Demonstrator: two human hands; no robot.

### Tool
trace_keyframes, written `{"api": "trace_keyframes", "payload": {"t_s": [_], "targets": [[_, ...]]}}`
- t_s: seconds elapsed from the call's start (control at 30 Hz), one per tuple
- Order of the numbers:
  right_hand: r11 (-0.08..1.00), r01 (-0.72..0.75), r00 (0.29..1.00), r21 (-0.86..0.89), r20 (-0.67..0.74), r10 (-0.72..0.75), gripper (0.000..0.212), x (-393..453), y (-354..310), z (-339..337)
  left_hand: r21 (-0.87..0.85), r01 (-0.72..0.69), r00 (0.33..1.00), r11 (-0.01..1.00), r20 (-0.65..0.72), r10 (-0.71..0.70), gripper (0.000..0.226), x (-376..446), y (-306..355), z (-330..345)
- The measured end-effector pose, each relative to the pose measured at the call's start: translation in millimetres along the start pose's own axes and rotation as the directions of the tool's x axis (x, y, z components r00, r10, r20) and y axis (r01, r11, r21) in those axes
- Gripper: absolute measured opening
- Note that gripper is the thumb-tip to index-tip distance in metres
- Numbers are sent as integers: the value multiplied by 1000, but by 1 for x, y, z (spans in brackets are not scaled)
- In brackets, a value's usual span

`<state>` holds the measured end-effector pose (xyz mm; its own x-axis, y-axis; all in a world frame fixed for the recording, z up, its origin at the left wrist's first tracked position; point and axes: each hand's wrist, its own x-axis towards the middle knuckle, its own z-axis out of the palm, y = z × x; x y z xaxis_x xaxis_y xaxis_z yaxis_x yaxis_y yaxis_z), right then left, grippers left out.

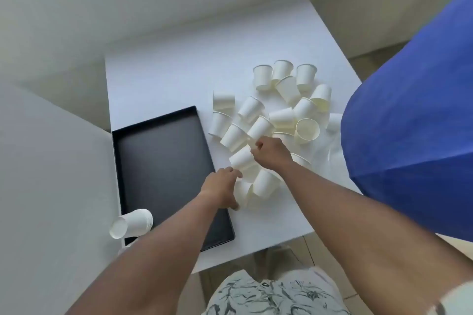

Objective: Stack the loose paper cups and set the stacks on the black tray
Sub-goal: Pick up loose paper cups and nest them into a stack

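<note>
Both hands down in near edge of loose cup pile point(271, 115) on white tabletop point(166, 79). Right hand point(272, 152) curled, pinching rim end of tilted cup point(243, 158). Left hand point(222, 188) just below it, fingers bent round cup point(243, 193) lying at pile's near edge. Black tray point(163, 161) directly left of left hand. Short finished stack point(131, 222) lies on its side at tray's near left corner, well left of left forearm.

head camera: looks steeply down over table point(166, 79), close, wide-angle.
</note>
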<state>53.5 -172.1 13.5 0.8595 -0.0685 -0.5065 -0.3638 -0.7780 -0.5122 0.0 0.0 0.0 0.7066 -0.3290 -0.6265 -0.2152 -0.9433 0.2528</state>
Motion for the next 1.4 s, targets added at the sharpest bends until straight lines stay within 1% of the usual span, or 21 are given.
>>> {"api": "trace_keyframes", "payload": {"t_s": [0.2, 0.3, 0.47, 0.57, 0.67, 0.8, 0.87, 0.93, 1.03, 1.13, 1.3, 1.4], "targets": [[995, -86, 996, 47, 27, 85, 29, 7, 1, 13, 65, 6, 998, 998, -56, -2, 76, 5, -2, 11], [993, -97, 995, 69, 22, 96, 29, 11, 2, 19, 80, 4, 998, 997, -67, 1, 73, 7, -5, 16], [994, -96, 995, 54, 9, 96, 21, 16, 4, 23, 152, -24, 997, 988, -67, 35, 73, 11, -7, 21], [990, -103, 995, 102, 6, 103, 22, 17, 6, 23, 150, -11, 995, 989, -97, 26, 68, 12, -7, 24], [972, -107, 994, 211, 4, 108, 20, 17, 8, 21, 124, 0, 992, 992, -128, 16, 64, 11, -5, 25], [960, -95, 994, 265, -20, 104, 18, 15, 9, 13, 64, 7, 987, 998, -162, 3, 64, 10, -6, 20], [954, -66, 995, 294, -54, 86, 15, 14, 8, 8, 22, 1, 985, 1000, -175, 3, 63, 11, -8, 16], [953, -28, 992, 303, -106, 63, 12, 12, 8, 3, -12, 3, 980, 1000, -200, -5, 60, 11, -10, 12], [946, 16, 985, 325, -168, 41, 11, 10, 9, -4, -59, 16, 969, 998, -245, -30, 63, 11, -12, 5], [930, 33, 976, 367, -211, 49, 11, 10, 9, -11, -101, 34, 962, 994, -267, -60, 65, 12, -13, -1], [914, 13, 966, 406, -240, 93, 16, 12, 5, -14, -168, 78, 956, 983, -267, -122, 62, 13, -18, -9], [918, 4, 968, 397, -233, 97, 17, 14, 3, -14, -256, 124, 941, 959, -275, -195, 60, 13, -22, -13]]}}
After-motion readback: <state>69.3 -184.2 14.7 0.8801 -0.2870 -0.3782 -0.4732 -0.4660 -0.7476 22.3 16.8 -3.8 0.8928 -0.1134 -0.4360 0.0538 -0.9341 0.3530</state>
